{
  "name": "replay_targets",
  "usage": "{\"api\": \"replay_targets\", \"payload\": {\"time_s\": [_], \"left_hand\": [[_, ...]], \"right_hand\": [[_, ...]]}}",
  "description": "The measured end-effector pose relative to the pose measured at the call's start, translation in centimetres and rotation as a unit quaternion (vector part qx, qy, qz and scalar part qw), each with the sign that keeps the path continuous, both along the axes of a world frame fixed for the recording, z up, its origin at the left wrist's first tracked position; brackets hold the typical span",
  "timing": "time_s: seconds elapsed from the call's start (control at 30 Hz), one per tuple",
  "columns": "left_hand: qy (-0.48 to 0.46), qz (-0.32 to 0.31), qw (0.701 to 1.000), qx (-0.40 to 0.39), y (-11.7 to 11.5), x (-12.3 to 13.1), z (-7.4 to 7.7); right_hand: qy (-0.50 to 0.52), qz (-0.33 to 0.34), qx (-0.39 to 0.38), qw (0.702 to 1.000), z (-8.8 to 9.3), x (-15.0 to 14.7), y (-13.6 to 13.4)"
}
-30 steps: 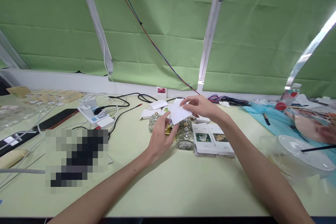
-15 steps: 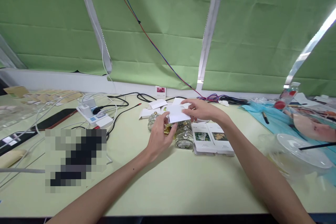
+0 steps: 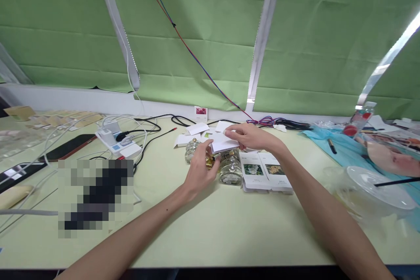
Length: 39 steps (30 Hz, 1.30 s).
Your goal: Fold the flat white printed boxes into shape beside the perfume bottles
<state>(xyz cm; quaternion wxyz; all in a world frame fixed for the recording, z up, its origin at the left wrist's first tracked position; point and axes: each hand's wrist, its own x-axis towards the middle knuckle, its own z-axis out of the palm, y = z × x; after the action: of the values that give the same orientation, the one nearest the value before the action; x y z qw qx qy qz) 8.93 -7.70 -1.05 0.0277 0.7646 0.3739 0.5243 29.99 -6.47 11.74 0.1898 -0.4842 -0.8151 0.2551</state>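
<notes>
My right hand (image 3: 246, 135) pinches a white card (image 3: 225, 143) between thumb and fingers, above a group of glass bottles. My left hand (image 3: 200, 168) is at the card's left side; its index fingertip is at the card's edge, and its thumb stands apart below. Between that thumb and index finger shows a bottle with golden liquid (image 3: 209, 161), partly hidden. A clear glass bottle (image 3: 230, 173) is right of the left thumb. Another glass bottle (image 3: 192, 148) is behind the left fingers. White boxes with flower pictures (image 3: 252, 170) lie beside the bottles on the right.
Behind the hands lie white cards (image 3: 197, 129), and a small picture card (image 3: 201, 113) leans against the wall. Black cables (image 3: 177, 120) run along the back. At left are a power strip (image 3: 114, 145) and phones. A lidded plastic bowl (image 3: 377, 192) stands at right.
My left thumb has dropped away from the white card's lower edge, leaving the fingers wider apart. The card has tilted and shifted slightly in my right hand.
</notes>
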Motion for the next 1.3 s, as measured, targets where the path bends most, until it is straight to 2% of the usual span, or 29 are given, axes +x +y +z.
{"api": "replay_targets", "payload": {"time_s": [0.27, 0.63, 0.77, 0.87, 1.07, 1.3], "left_hand": [[-0.034, 0.008, 0.999, -0.007, 0.6, -0.2, -0.3], [-0.04, -0.01, 0.999, -0.003, 0.6, -0.2, -0.5], [-0.035, -0.01, 0.999, -0.005, 0.7, -0.2, -0.6], [-0.031, -0.015, 0.999, -0.009, 0.8, -0.3, -0.7], [-0.026, -0.015, 0.999, 0.02, 1.0, -0.3, -0.6], [-0.007, 0.022, 0.999, 0.034, 1.4, -0.7, -0.2]], "right_hand": [[-0.048, 0.082, 0.038, 0.995, -0.3, 0.5, 0.4], [-0.087, 0.042, 0.164, 0.982, -1.0, -0.5, 0.3], [-0.08, 0.052, 0.193, 0.976, -1.2, -0.5, 0.5], [-0.059, 0.067, 0.199, 0.976, -1.1, -0.4, 0.6], [-0.034, 0.055, 0.174, 0.983, -0.8, -0.1, 0.7], [-0.01, 0.056, 0.151, 0.987, -0.4, 0.7, 0.8]]}}
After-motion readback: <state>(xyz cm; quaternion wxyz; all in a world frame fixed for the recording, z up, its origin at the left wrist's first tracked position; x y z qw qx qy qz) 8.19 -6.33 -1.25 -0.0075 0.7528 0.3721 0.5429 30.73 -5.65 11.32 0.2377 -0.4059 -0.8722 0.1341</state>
